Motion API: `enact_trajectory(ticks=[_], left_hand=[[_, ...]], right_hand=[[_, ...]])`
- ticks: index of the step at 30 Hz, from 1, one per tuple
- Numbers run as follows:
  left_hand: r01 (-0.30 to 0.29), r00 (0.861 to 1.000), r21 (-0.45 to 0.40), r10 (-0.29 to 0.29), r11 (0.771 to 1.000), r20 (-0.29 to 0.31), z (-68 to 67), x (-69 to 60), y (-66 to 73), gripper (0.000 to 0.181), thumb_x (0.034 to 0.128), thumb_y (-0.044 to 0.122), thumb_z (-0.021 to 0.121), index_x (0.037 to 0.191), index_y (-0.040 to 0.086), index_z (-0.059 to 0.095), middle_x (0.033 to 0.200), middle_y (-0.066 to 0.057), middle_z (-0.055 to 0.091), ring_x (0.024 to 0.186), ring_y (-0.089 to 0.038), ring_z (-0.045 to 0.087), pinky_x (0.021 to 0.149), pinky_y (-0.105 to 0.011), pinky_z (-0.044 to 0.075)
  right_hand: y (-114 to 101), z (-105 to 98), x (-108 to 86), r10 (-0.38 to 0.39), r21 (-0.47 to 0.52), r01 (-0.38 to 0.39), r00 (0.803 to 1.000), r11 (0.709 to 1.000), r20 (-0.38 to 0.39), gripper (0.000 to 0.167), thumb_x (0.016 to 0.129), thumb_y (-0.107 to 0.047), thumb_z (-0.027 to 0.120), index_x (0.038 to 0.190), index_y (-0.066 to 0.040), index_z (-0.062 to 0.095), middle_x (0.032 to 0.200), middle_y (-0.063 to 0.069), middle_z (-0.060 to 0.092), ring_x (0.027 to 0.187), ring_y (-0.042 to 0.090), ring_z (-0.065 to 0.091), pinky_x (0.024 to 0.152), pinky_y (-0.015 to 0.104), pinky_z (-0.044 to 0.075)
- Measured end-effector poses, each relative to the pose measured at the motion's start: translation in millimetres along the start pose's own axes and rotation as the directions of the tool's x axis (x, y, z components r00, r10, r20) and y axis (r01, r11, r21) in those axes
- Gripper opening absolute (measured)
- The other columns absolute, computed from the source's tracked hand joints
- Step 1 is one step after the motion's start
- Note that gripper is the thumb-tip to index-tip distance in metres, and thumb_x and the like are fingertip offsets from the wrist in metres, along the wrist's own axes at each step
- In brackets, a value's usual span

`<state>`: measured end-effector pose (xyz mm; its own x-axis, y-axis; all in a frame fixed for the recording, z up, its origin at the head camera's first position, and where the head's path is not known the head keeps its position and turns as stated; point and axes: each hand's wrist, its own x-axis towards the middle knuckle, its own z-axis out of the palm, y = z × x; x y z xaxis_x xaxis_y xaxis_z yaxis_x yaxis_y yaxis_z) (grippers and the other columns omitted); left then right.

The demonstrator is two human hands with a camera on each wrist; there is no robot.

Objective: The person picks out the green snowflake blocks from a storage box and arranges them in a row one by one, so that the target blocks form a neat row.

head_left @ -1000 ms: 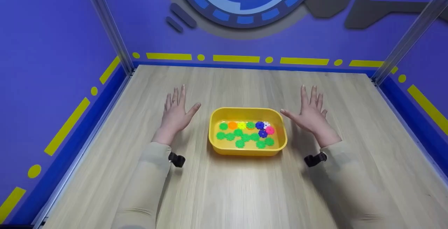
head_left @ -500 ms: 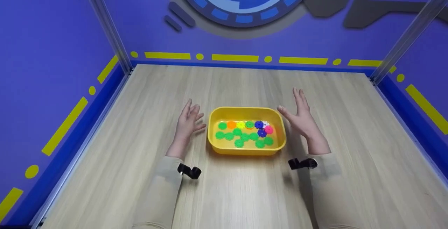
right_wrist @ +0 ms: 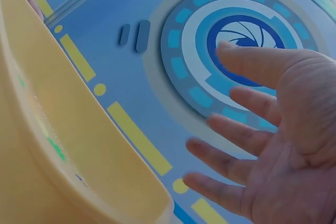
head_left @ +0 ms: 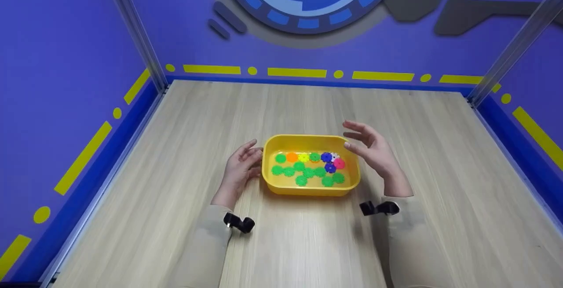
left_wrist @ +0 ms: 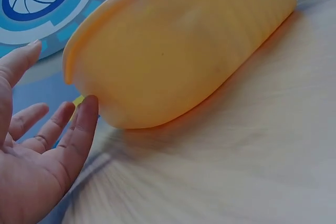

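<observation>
A yellow plastic tub (head_left: pixel 308 191) stands on the wooden table. In it lie several small toothed plastic discs, mostly green (head_left: pixel 308 173), plus an orange disc (head_left: pixel 292 158), a yellow disc (head_left: pixel 304 158), a pink disc (head_left: pixel 339 163), a white one and two dark blue discs (head_left: pixel 330 168). My left hand (head_left: pixel 240 167) is at the tub's left side with fingers loosely bent; in the left wrist view a fingertip (left_wrist: pixel 90 103) is at the tub wall, and I cannot tell if it touches. My right hand (head_left: pixel 374 151) hovers by the right rim, fingers spread and holding nothing.
The light wooden tabletop (head_left: pixel 290 244) surrounds the tub. Blue-purple panels with yellow dashes (head_left: pixel 297 73) wall the back and sides, with metal posts (head_left: pixel 136 33) at the rear corners. Each wrist wears a small black camera on a strap (head_left: pixel 239 223).
Both hands have come in toward the tub from either side and turned, their fingers going from widely spread to more bent. The tub and discs have stayed in place.
</observation>
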<state>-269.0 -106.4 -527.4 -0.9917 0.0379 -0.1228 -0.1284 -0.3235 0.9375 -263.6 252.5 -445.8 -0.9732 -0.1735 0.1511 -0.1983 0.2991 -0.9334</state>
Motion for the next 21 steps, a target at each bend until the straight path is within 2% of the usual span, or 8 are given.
enact_trajectory(ticks=[2, 3, 5, 9, 10, 14, 18, 21], left_hand=[[0.001, 1.0, -0.015, -0.001, 1.0, 0.025, -0.1, -0.4, -1.4, 0.055, 0.0983, 0.009, 0.068, 0.15, 0.004, 0.049, 0.118, -0.005, 0.066, 0.087, -0.012, 0.069, 0.059, -0.024, 0.055], [-0.001, 0.999, -0.02, 0.002, 1.0, 0.038, -0.1, -0.4, -2.0, 0.055, 0.0976, 0.006, 0.067, 0.149, 0.002, 0.049, 0.117, -0.005, 0.065, 0.085, -0.012, 0.069, 0.059, -0.024, 0.053], [-0.003, 0.999, -0.029, 0.005, 1.0, 0.05, 0.3, -0.6, -2.9, 0.054, 0.0962, 0.002, 0.067, 0.147, 0.0, 0.05, 0.113, -0.004, 0.065, 0.083, -0.012, 0.067, 0.058, -0.023, 0.051], [-0.007, 0.998, -0.038, 0.009, 0.999, 0.058, 0.4, -0.6, -3.9, 0.054, 0.0932, -0.004, 0.067, 0.145, -0.003, 0.052, 0.107, -0.003, 0.064, 0.082, -0.011, 0.065, 0.061, -0.022, 0.051], [-0.008, 0.998, -0.038, 0.01, 0.999, 0.058, 0.5, -0.6, -3.8, 0.054, 0.0926, -0.005, 0.067, 0.145, -0.004, 0.053, 0.106, -0.003, 0.065, 0.083, -0.01, 0.064, 0.062, -0.022, 0.051], [-0.001, 0.999, -0.045, 0.003, 0.999, 0.053, 0.0, -0.1, -4.1, 0.054, 0.0907, -0.006, 0.069, 0.143, -0.005, 0.055, 0.105, -0.001, 0.066, 0.081, -0.01, 0.064, 0.058, -0.02, 0.048], [0.019, 0.999, -0.053, -0.017, 0.998, 0.045, 0.2, -0.3, -4.0, 0.054, 0.0904, -0.006, 0.07, 0.142, -0.003, 0.056, 0.105, -0.001, 0.066, 0.075, -0.01, 0.062, 0.052, -0.02, 0.041], [0.028, 0.999, -0.064, -0.025, 0.998, 0.044, 0.9, -0.6, -4.1, 0.054, 0.0905, -0.007, 0.069, 0.142, -0.003, 0.056, 0.105, -0.001, 0.065, 0.076, -0.01, 0.063, 0.055, -0.02, 0.047]], right_hand=[[0, 1, -0.6, 0.021, -0.012, -0.02, 0.999, 1.0, 0.043, 0.058, 0.093, -0.022, 0.077, 0.146, -0.013, 0.054, 0.151, 0.008, 0.056, 0.139, 0.029, 0.054, 0.105, 0.024, 0.051], [1, 2, -0.7, 0.033, -0.025, -0.031, 0.997, 0.999, 0.065, 0.057, 0.093, -0.021, 0.077, 0.145, -0.013, 0.055, 0.149, 0.007, 0.057, 0.138, 0.029, 0.055, 0.104, 0.023, 0.052], [1, 5, -0.3, 0.058, -0.056, -0.052, 0.993, 0.997, 0.101, 0.055, 0.092, -0.02, 0.078, 0.142, -0.014, 0.058, 0.147, 0.007, 0.059, 0.136, 0.028, 0.057, 0.106, 0.029, 0.052], [2, 12, 1.1, 0.09, -0.091, -0.075, 0.981, 0.993, 0.17, 0.05, 0.092, -0.01, 0.075, 0.139, -0.011, 0.06, 0.146, 0.013, 0.059, 0.135, 0.033, 0.058, 0.114, 0.054, 0.045], [2, 14, 1.3, 0.099, -0.098, -0.082, 0.978, 0.992, 0.184, 0.049, 0.092, -0.009, 0.075, 0.139, -0.01, 0.06, 0.145, 0.015, 0.059, 0.134, 0.034, 0.058, 0.115, 0.056, 0.044], [2, 22, 2.4, 0.116, -0.127, -0.089, 0.968, 0.988, 0.224, 0.047, 0.092, -0.006, 0.072, 0.138, -0.009, 0.061, 0.144, 0.019, 0.06, 0.133, 0.038, 0.058, 0.114, 0.058, 0.044], [3, 33, 3.4, 0.088, -0.161, -0.048, 0.964, 0.986, 0.252, 0.047, 0.092, -0.005, 0.073, 0.137, -0.006, 0.061, 0.141, 0.021, 0.061, 0.13, 0.042, 0.059, 0.109, 0.055, 0.049], [4, 42, 4.1, 0.063, -0.193, -0.011, 0.963, 0.981, 0.261, 0.046, 0.092, -0.001, 0.073, 0.136, -0.002, 0.061, 0.137, 0.023, 0.062, 0.125, 0.043, 0.061, 0.105, 0.055, 0.053]])
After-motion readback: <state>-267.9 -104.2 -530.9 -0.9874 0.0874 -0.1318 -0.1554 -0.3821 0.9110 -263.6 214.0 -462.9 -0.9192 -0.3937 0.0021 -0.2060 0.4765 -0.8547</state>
